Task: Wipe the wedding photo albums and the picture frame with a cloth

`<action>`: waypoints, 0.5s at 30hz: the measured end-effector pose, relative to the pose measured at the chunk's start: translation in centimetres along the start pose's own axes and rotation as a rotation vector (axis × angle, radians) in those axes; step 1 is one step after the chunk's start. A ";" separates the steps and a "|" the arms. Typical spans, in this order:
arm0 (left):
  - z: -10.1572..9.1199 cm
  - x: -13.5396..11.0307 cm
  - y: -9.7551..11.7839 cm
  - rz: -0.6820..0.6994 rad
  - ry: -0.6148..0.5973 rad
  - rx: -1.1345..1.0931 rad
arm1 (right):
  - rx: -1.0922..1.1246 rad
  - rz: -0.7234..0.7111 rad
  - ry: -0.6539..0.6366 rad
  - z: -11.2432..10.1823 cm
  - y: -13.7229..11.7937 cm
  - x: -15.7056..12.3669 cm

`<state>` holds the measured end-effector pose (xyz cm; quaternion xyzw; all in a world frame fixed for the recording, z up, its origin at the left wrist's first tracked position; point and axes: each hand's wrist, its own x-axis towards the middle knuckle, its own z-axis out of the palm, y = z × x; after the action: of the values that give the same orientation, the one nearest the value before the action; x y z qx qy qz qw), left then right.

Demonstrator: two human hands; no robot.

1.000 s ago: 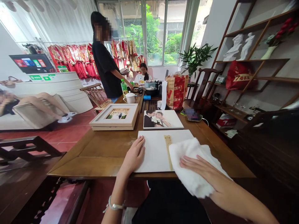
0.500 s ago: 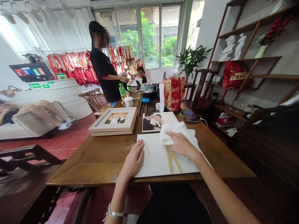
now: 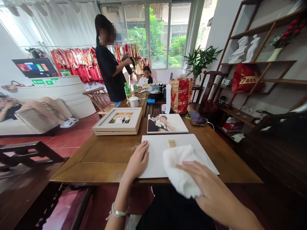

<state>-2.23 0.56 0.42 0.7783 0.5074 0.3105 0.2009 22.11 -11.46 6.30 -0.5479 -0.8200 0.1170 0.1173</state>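
A white flat board [image 3: 155, 159] lies at the near edge of the wooden table. My left hand [image 3: 139, 159] rests on its left edge with the fingers stretched out, holding nothing. Under my right hand [image 3: 199, 175] is a bunched white cloth [image 3: 179, 166], which I press onto the board's near right part; it hangs over the front edge. A tan stand piece [image 3: 171, 143] on the board shows only its top end, the rest being covered by the cloth. Just beyond the board lies a wedding photo panel [image 3: 165, 124].
Stacked light-wood picture frames [image 3: 96, 131] sit at left on the table [image 3: 100, 171]. Farther back are a lidded white mug [image 3: 134, 101], a red paper bag [image 3: 183, 95] and a phone [image 3: 198, 118] with a cable. One person [image 3: 109, 64] stands behind the table; another [image 3: 145, 80] sits at its far end.
My right hand has drawn the cloth from the board's far side toward me, over its near edge. The stand's top is uncovered and its legs are hidden. My left hand stays put.
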 end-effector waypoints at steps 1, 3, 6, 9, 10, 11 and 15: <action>0.0 0.0 0.0 -0.001 0.002 -0.002 | 0.000 0.053 0.037 -0.2 0.5 0.7; 0.0 0.0 0.0 -0.008 -0.001 0.000 | -0.004 0.101 0.102 -0.3 1.5 3.1; 0.0 0.0 0.0 -0.014 -0.012 0.007 | -0.030 0.071 0.147 0.1 2.4 7.5; 0.0 0.0 -0.2 0.002 -0.009 0.006 | -0.067 0.059 0.158 0.9 2.1 10.8; 0.0 0.0 -0.2 0.007 -0.008 0.007 | -0.073 0.052 0.154 1.3 1.7 11.4; 0.0 0.0 -0.2 0.010 -0.008 0.008 | -0.082 0.037 0.149 1.7 1.2 11.7; 0.0 0.1 -0.2 0.008 -0.015 0.012 | -0.120 -0.087 0.101 2.9 -0.6 10.3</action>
<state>-2.32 0.73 0.30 0.7838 0.5047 0.3023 0.1986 16.82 -2.37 4.38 -0.5231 -0.8415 0.0346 0.1305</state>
